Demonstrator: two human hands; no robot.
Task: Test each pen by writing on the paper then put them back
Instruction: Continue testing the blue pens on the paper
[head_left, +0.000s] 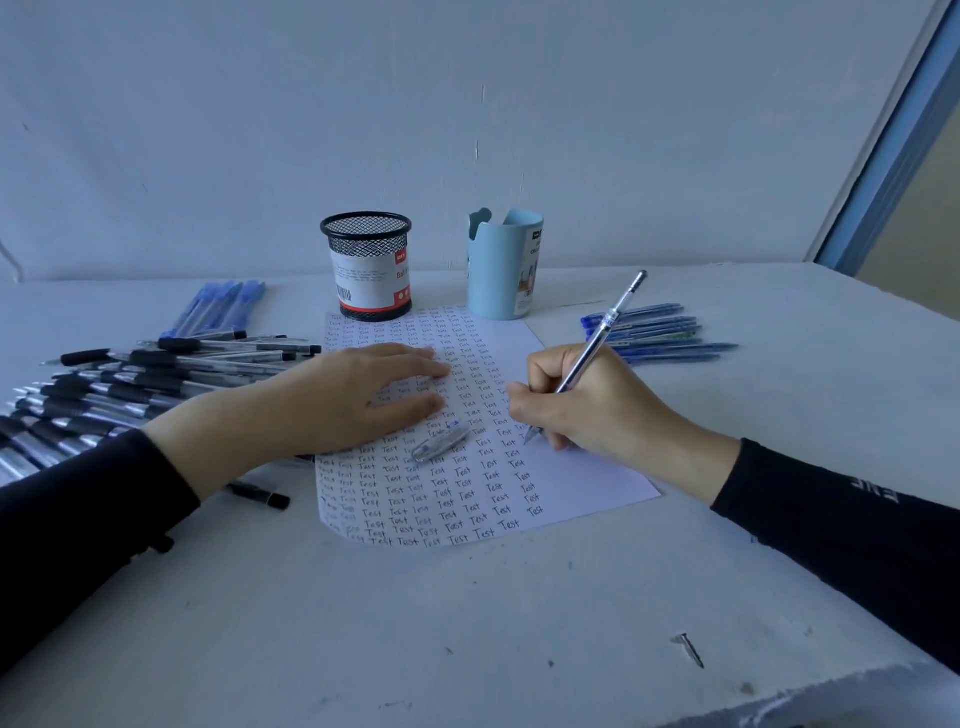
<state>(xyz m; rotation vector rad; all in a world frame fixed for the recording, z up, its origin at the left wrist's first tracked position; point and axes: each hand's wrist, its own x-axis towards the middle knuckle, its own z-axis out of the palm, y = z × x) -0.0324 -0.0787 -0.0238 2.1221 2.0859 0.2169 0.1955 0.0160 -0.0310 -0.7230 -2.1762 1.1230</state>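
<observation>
A white sheet of paper lies in the middle of the table, covered with rows of the word "Test". My right hand grips a clear pen, its tip touching the paper at the sheet's right side. My left hand presses flat on the paper's left part with straight fingers. A clear pen cap lies on the paper between my hands. Many black pens are heaped at the left, and blue pens lie at the right.
A black mesh pen holder and a light blue cup stand behind the paper. More blue pens lie at the back left. A small dark screw lies near the table's front right edge. A wall stands close behind.
</observation>
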